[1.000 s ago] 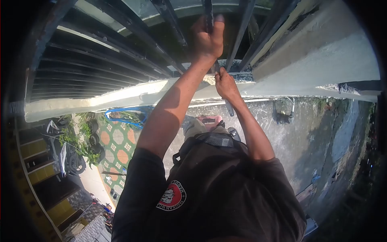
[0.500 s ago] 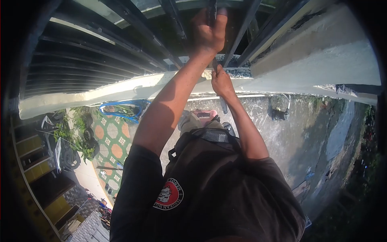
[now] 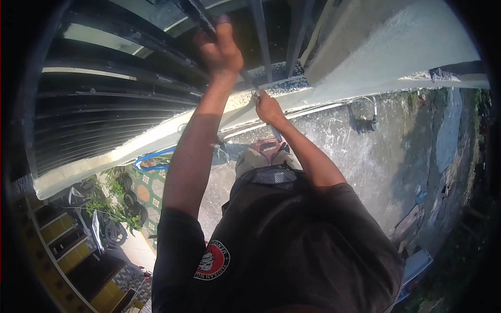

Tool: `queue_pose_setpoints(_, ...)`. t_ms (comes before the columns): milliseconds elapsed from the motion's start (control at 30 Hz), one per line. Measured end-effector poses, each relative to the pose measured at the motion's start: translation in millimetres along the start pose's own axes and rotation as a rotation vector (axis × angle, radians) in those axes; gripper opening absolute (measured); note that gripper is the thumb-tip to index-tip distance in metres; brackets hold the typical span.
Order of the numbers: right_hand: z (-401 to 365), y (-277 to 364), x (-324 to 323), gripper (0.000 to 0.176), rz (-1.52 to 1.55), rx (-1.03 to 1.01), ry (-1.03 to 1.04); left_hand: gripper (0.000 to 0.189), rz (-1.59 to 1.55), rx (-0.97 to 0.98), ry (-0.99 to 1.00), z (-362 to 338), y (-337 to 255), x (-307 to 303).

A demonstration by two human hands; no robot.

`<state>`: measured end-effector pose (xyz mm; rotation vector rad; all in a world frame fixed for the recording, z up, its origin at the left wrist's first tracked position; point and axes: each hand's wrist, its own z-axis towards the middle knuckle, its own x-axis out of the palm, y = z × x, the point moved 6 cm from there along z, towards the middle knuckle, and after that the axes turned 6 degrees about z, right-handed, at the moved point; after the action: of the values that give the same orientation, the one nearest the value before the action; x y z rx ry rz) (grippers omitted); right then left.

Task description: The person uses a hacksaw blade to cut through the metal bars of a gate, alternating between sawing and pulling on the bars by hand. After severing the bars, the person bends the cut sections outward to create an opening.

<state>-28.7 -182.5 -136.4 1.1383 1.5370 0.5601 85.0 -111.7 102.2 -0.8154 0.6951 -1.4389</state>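
My left hand is closed round a dark metal bar of the railing, with the thumb up along it. Lower down, at the foot of that bar, my right hand is closed on a narrow grey tool. One end of the tool sticks out below the fist; its kind I cannot make out. Just above the right hand, the bar's foot meets the pale ledge, where the paint looks worn and speckled.
More dark bars stand to both sides, beside a pale wall at right. Below are a pink stool-like object by my legs, a concrete floor, a blue hoop-like item, plants and a parked motorbike.
The view has turned, so railing and ledge now slant and both hands appear farther left. My left hand keeps its hold on the bar; my right hand stays by the bar's foot.
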Motion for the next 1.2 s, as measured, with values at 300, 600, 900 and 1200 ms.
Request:
queue_pose_setpoints(300,-56.4,102.7,-86.1,0.021,0.145,-0.155,-0.011,0.033,-0.098,-0.188,0.010,-3.0,-0.9,-0.9)
queue_pose_setpoints(600,-64.2,122.1,-80.9,0.022,0.220,-0.206,-0.004,0.027,-0.195,-0.249,0.046,-3.4,13.2,-4.6)
queue_pose_setpoints(900,-71.6,126.0,-80.7,0.027,0.283,-0.169,0.029,0.023,-0.195,-0.330,0.049,-7.7,16.4,-7.1)
queue_pose_setpoints(1200,-26.0,93.8,-67.8,0.023,0.146,-0.141,-0.008,0.021,-0.098,-0.114,0.045,-5.1,0.2,1.5)
